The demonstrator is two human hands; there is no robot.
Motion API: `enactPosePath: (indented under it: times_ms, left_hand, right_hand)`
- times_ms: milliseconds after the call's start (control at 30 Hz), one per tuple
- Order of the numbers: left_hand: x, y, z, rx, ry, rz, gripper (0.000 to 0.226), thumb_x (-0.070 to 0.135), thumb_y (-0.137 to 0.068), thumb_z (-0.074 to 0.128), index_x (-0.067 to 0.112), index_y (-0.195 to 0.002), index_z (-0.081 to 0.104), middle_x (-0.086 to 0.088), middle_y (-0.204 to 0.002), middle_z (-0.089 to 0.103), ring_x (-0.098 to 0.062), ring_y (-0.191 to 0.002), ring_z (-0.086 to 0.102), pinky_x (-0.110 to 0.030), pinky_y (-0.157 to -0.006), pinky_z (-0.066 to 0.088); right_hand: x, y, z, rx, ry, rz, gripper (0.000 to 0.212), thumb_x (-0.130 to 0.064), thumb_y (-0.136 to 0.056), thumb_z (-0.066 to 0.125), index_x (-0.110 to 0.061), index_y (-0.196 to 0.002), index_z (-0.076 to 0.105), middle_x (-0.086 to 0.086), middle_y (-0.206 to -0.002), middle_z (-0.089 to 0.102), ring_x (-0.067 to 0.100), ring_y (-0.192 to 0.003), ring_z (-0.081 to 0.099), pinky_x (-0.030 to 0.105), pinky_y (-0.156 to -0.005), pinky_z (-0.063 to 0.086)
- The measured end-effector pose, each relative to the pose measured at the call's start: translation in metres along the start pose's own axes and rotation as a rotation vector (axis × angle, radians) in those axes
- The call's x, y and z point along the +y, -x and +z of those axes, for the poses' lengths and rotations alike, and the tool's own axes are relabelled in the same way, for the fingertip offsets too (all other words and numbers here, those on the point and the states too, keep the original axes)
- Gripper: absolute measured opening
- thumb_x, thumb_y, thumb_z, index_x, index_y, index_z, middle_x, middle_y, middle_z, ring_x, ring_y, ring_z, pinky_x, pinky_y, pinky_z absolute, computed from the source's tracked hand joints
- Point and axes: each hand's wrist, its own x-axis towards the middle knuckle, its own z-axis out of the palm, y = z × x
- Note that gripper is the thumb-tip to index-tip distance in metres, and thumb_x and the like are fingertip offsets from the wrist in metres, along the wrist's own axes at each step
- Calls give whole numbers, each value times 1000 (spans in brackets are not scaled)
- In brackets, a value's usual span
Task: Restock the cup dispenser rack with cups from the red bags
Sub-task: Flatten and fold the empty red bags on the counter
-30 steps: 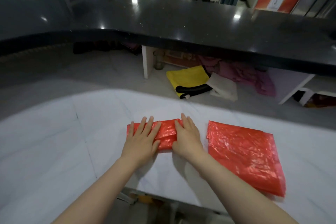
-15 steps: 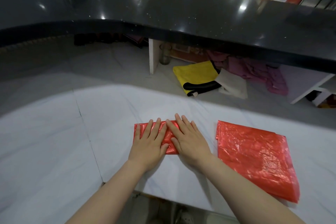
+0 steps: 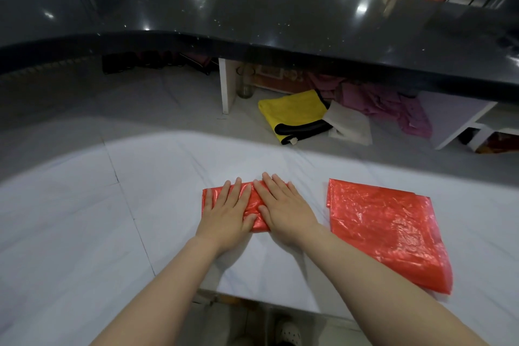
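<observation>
A small folded red plastic bag lies on the white marble counter in front of me. My left hand lies flat on its left part, fingers spread. My right hand presses flat on its right part, covering that end. Neither hand grips anything. A larger flat stack of folded red bags lies on the counter to the right, apart from my hands. No cups or dispenser rack are in view.
A raised black countertop curves across the back. Under it on the lower shelf lie a yellow and black cloth, a white cloth and purple fabric. The counter's near edge runs just below my forearms, with a shoe on the floor.
My right hand has slid further over the small red bag and now lies flat on it. The view has shifted slightly; the bag stays in place.
</observation>
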Motion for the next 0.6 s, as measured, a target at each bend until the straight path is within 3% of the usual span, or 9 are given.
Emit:
enactPosePath:
  times_ms: [100, 167, 333, 600]
  left_hand:
    - [-5, 0, -12, -72, 195, 16, 66, 50, -99, 27, 27, -152, -4, 5, -160, -12, -14, -146, -15, -46, -115, -14]
    - [-8, 5, -20, 9, 366, 33, 65, 44, -100, 32, 23, -153, 1, 4, -161, -3, -14, -147, -9, -40, -117, -10]
    - [-10, 21, -31, 279, 168, 101, 58, 37, -101, 32, 19, -153, 13, 3, -160, 13, -14, -148, 4, -33, -117, -6]
    - [28, 27, -36, 282, 129, 233, 58, 34, -100, 38, 22, -152, 17, 3, -159, 15, -12, -147, 11, -26, -115, -5]
  right_hand:
    - [0, -1, -3, -42, 9, -4, 58, -41, -101, 23, -27, -154, 3, -1, -162, -3, 18, -148, -4, 38, -118, -2]
    - [1, 1, -6, -39, 33, -10, 58, -43, -102, 22, -27, -154, 2, -1, -162, -4, 19, -148, -5, 39, -118, -2]
    - [-5, 11, -25, 68, 41, -32, 61, -50, -99, 29, -30, -153, 9, -2, -162, -4, 21, -147, -13, 43, -116, -12]
    - [29, 68, -42, 173, -68, 54, 50, -42, -102, 28, -26, -149, 29, -6, -161, 10, 14, -148, -3, 37, -115, -13]
